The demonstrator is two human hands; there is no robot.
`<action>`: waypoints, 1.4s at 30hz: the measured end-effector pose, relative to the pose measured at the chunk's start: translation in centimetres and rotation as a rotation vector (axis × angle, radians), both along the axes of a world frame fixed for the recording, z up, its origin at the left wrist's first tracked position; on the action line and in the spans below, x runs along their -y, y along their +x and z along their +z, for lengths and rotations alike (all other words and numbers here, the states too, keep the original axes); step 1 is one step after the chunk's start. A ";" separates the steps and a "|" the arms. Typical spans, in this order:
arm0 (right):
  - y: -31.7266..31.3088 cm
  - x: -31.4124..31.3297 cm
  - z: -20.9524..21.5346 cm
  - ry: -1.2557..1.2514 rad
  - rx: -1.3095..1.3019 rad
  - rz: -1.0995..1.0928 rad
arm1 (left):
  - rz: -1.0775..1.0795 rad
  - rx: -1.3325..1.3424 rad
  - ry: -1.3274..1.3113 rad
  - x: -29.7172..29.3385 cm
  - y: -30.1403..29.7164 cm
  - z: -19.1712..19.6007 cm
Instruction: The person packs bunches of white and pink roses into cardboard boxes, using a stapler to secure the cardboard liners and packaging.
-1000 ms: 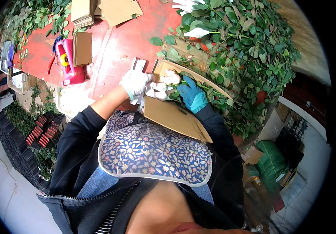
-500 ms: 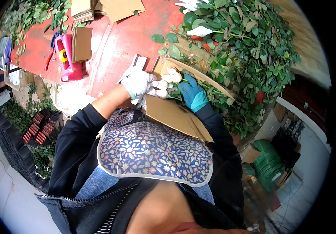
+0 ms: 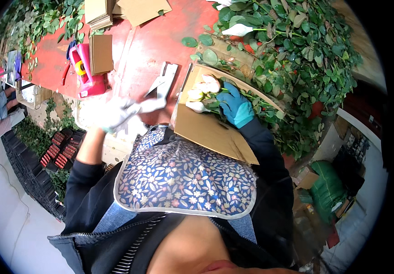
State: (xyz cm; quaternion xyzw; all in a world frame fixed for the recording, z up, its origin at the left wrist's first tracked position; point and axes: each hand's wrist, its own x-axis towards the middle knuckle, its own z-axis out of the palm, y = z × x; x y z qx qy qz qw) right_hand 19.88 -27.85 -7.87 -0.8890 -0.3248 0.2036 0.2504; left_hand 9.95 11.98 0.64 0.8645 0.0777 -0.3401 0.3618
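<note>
My right hand [image 3: 234, 106], in a blue glove, is closed round rose stems lying in a folded brown cardboard sheet [image 3: 213, 134]. Beside its fingertips are a pale pink rose [image 3: 209, 84], a yellowish bud [image 3: 196, 95] and a bud in a white net sleeve [image 3: 198, 107]. My left hand [image 3: 117, 113], in a white glove, is smeared by motion over the table's near edge. From its fingers sticks out a blurred white piece, apparently a bud net sleeve [image 3: 153, 105]. A grey metal bracket [image 3: 166, 80] lies just beyond that piece.
A pink tape dispenser [image 3: 87, 75] stands at left on the red table [image 3: 144, 43], beside cardboard pieces [image 3: 101, 55] and red-handled pliers [image 3: 66, 73]. Leafy rose stems [image 3: 311, 64] are heaped at right. Another person's arm [image 3: 12, 98] shows at far left.
My left hand has drawn away from the buds to the left, with a white piece in its fingers. One bud that was white now shows yellowish. My right hand stays on the stems.
</note>
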 end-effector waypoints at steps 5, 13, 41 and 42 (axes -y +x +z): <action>1.8 0.8 4.2 0.157 -0.272 0.051 | -0.147 -0.545 0.326 -9.8 -12.3 -8.8; 2.2 -2.7 12.9 0.101 -0.269 0.059 | -0.730 -0.317 0.488 -3.2 -6.8 -10.5; -0.4 -3.2 0.1 -0.461 -0.289 0.371 | -0.593 0.289 0.350 1.2 1.8 -2.0; -0.4 -3.1 -0.3 -0.453 -0.301 0.382 | -0.660 0.182 0.441 1.0 0.7 -1.3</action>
